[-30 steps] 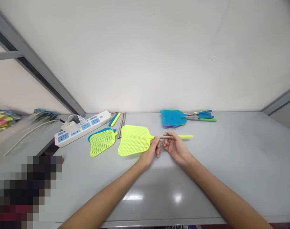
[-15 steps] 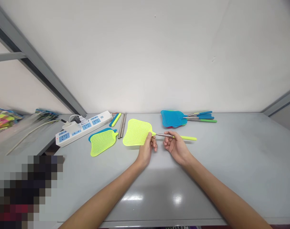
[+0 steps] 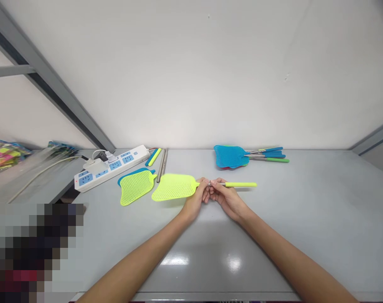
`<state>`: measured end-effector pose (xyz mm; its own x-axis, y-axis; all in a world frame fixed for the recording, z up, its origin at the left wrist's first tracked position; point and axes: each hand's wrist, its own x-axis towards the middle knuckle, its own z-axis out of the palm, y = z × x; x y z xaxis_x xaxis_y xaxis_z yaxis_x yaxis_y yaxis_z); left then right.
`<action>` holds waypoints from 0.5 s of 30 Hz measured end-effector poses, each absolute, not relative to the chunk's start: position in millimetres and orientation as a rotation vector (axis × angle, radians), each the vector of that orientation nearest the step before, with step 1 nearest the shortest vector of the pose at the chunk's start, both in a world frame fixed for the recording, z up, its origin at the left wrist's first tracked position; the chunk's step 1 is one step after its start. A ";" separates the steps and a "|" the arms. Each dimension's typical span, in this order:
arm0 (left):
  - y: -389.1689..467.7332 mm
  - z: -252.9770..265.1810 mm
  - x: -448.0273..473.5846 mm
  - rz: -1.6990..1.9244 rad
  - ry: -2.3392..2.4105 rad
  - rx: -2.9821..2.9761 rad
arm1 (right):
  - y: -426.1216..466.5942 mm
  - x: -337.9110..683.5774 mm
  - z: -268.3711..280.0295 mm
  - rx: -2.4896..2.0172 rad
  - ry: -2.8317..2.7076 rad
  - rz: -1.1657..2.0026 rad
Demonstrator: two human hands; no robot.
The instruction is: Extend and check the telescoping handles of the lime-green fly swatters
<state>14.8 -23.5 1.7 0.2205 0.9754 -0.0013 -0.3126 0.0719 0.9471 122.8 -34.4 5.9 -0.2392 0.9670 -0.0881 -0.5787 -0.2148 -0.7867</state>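
Observation:
A yellow-green fly swatter [image 3: 175,187] with a metal rod and a matching grip is held level between my two hands, its perforated head to the left. My left hand [image 3: 196,198] is closed on the rod close to the neck of the head. My right hand [image 3: 226,198] pinches the rod just left of the grip, and its fingertips nearly meet those of the left. The fingers cover part of the rod. Left of the held swatter lies a loose yellow-green swatter head [image 3: 136,188] on top of a blue swatter head [image 3: 141,171].
Several swatters, the topmost with a blue head [image 3: 231,156], are stacked at the back of the grey table [image 3: 305,223]. Metal rods [image 3: 162,165] and a yellow-green grip [image 3: 154,157] lie beside a white power strip [image 3: 112,168]. Plastic-wrapped packs [image 3: 8,155] are at far left.
My right hand has slid left along the rod toward my left hand. The swatter has shifted slightly left and its head has tilted flatter and lower.

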 end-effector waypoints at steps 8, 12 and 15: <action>-28.0 2.1 15.7 1.120 0.948 1.207 | -32.3 122.7 2.0 -0.670 -0.664 1.762; -26.6 5.0 17.6 1.162 0.936 0.995 | -32.3 122.2 4.9 -0.653 -0.587 1.816; -26.0 7.3 19.0 1.171 0.928 0.832 | -32.2 122.5 7.0 -0.654 -0.561 1.850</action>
<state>19.0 -26.0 7.3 0.1312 0.9787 -0.1578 -0.3775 0.1965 0.9049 122.5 -32.2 7.0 -0.3041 0.9361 -0.1768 -0.6802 -0.3433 -0.6476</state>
